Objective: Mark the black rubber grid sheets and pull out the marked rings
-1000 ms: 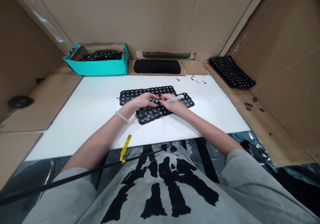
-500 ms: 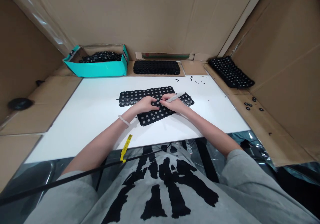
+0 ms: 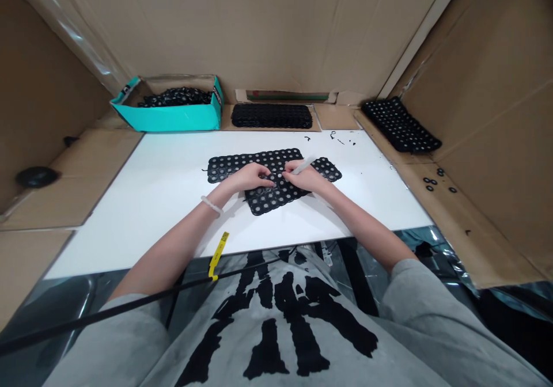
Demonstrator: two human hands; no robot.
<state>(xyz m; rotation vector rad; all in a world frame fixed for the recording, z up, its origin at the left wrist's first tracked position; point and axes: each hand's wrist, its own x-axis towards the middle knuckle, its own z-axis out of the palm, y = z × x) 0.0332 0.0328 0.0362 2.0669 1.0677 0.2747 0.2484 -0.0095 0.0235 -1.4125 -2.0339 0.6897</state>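
In the head view, a black sheet of joined rubber rings [image 3: 264, 204] lies slanted on the white board, over part of a second ring sheet [image 3: 224, 168]. My left hand [image 3: 250, 177] is at the slanted sheet's upper left, thumb and fingers curled onto it. My right hand [image 3: 305, 177] grips a slim whitish pen-shaped tool [image 3: 305, 164] above the same sheet. The tool's tip is hidden by the fingers, close to my left fingertips.
At the back left stands a turquoise box [image 3: 173, 119] holding black ring pieces. Beside it is a stack of black sheets [image 3: 272, 116]. Another sheet [image 3: 400, 125] leans at the right, near loose black rings [image 3: 427, 181]. Black scraps [image 3: 339, 140] lie on the white board [image 3: 142, 203].
The slanted ring sheet has shifted slightly to the right. My right hand has moved a little right with it, and the pen-shaped tool now points more upward.
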